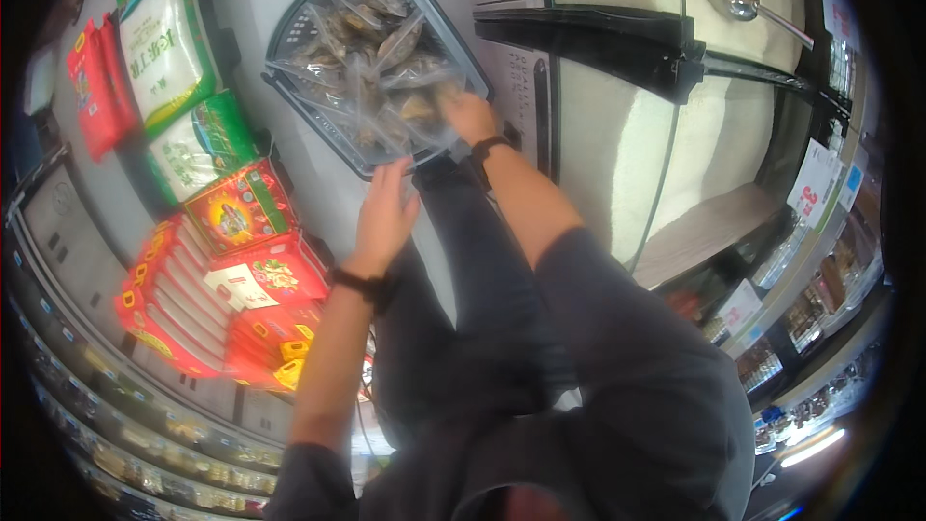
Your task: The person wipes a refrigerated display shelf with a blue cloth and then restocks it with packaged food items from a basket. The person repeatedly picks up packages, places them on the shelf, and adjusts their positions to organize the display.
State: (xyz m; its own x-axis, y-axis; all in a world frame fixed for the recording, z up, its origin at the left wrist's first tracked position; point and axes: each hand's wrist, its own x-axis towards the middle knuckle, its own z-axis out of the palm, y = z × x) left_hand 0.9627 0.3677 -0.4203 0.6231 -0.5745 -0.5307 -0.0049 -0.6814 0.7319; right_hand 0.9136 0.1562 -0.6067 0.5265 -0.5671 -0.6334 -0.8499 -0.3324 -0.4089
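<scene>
A grey plastic basket stands on the floor before me, filled with clear plastic bags of brown, dried-looking goods whose kind I cannot tell. My right hand reaches over the basket's near right side, its fingers at a bag; blur hides whether they grip it. At the basket's near rim is my left hand, fingertips at the edge beside a bag's clear plastic. Whether it holds the rim or the plastic cannot be told.
Green-and-white rice sacks, red packages and a red box line the left. On the right stand clear-fronted bins of pale grain, with a metal scoop in one. Stocked shelves curve along the lower left.
</scene>
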